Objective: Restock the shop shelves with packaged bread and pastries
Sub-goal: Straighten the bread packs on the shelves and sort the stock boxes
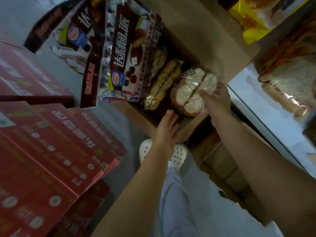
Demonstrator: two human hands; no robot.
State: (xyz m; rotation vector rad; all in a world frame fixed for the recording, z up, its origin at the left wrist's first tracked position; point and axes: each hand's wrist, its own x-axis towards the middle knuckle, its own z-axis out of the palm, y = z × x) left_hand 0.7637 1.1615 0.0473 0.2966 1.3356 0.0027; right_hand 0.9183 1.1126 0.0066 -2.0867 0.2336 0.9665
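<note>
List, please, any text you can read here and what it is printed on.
"达利园·派": front of the brown snack bag.
Red cartons: printing blurred, unreadable.
Green label on the wrapped bread: too small to read.

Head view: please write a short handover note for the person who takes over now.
Left hand: open, at the cardboard box's near edge.
Right hand: grips the wrapped sliced bread inside the box.
Also in the box: a wrapped pastry and chocolate pie bags.
Done: the shelf at right already holds packaged loaves.
Left: lift this bread to the shelf, then the rest.
</note>
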